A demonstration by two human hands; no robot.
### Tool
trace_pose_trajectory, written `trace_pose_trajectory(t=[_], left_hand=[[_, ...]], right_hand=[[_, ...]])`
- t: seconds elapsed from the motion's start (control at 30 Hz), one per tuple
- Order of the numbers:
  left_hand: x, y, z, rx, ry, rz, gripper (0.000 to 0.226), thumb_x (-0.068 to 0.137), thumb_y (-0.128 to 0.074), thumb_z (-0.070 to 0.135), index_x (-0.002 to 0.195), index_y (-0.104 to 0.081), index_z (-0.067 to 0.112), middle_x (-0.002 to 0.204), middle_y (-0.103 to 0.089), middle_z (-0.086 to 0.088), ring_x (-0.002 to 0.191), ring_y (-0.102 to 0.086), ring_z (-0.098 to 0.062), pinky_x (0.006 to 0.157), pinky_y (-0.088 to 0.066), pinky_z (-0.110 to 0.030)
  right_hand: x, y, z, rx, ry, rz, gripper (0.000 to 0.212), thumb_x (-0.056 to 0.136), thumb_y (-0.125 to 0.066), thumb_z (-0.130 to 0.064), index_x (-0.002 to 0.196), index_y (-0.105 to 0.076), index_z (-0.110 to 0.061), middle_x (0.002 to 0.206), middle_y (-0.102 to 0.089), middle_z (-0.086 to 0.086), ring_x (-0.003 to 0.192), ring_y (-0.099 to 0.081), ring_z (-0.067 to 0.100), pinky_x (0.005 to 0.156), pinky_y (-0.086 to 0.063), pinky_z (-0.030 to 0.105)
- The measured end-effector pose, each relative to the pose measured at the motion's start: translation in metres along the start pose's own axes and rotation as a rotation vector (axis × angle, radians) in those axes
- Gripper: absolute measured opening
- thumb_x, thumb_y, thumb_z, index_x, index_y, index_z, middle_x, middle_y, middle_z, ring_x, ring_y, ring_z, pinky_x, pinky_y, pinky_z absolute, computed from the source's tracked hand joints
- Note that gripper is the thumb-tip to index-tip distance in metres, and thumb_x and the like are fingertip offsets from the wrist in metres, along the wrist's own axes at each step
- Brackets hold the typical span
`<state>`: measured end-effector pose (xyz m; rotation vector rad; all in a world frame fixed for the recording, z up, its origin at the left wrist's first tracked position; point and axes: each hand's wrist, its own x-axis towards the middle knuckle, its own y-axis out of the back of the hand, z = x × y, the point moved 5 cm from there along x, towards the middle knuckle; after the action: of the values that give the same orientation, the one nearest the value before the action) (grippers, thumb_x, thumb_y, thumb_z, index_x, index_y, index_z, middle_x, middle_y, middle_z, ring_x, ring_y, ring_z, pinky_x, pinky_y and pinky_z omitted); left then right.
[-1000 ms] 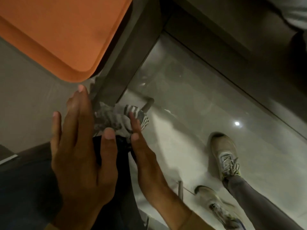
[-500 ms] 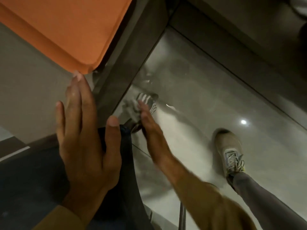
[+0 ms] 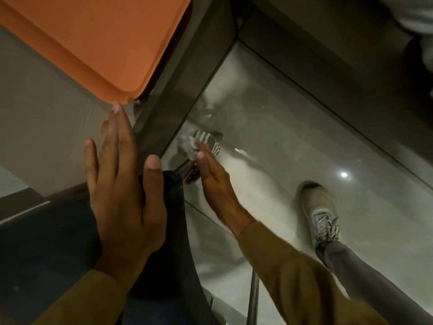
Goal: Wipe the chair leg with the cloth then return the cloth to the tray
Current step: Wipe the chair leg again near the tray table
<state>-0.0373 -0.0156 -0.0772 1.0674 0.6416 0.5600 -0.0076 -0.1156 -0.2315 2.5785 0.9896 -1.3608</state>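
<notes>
The shiny pale grey tiled floor [image 3: 293, 141] has a beige laced sneaker [image 3: 317, 212] standing on it.

You get one head-worn view, looking steeply down from close above both hands, past the dark chair seat [image 3: 46, 249] to the glossy floor [image 3: 293, 141].
</notes>
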Motion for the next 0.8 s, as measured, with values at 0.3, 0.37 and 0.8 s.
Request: trace_pose_trajectory(t=[0.3, 0.37, 0.8], left_hand=[[-0.001, 0.0, -0.002, 0.001, -0.001, -0.021, 0.07, 0.113, -0.018, 0.038, 0.174, -0.024, 0.003, 0.184, -0.027, -0.009, 0.172, -0.022, -0.021, 0.144, -0.006, -0.055], [-0.002, 0.001, -0.002, -0.018, 0.006, -0.017, 0.07, 0.113, -0.017, 0.038, 0.174, -0.023, 0.004, 0.183, -0.028, -0.01, 0.172, -0.023, -0.022, 0.144, -0.004, -0.054], [-0.003, -0.001, -0.004, -0.024, -0.005, 0.021, 0.07, 0.114, -0.016, 0.038, 0.173, -0.028, 0.002, 0.181, -0.033, -0.009, 0.17, -0.028, -0.02, 0.145, -0.005, -0.05]], right_hand=[[-0.002, 0.008, -0.03, -0.16, -0.002, 0.133, 0.036, 0.113, -0.057, -0.022, 0.142, -0.07, -0.005, 0.135, -0.073, 0.025, 0.111, -0.075, 0.028, 0.105, -0.061, 0.052], [0.003, 0.007, -0.047, -0.098, 0.002, 0.156, 0.037, 0.114, -0.056, -0.028, 0.14, -0.071, -0.008, 0.129, -0.078, 0.02, 0.109, -0.074, 0.027, 0.106, -0.061, 0.056], [-0.148, -0.005, -0.02, -0.125, 0.171, 0.083, 0.023, 0.107, -0.06, -0.04, 0.127, -0.072, -0.04, 0.12, -0.069, -0.014, 0.121, -0.072, 0.009, 0.098, -0.055, 0.014]])
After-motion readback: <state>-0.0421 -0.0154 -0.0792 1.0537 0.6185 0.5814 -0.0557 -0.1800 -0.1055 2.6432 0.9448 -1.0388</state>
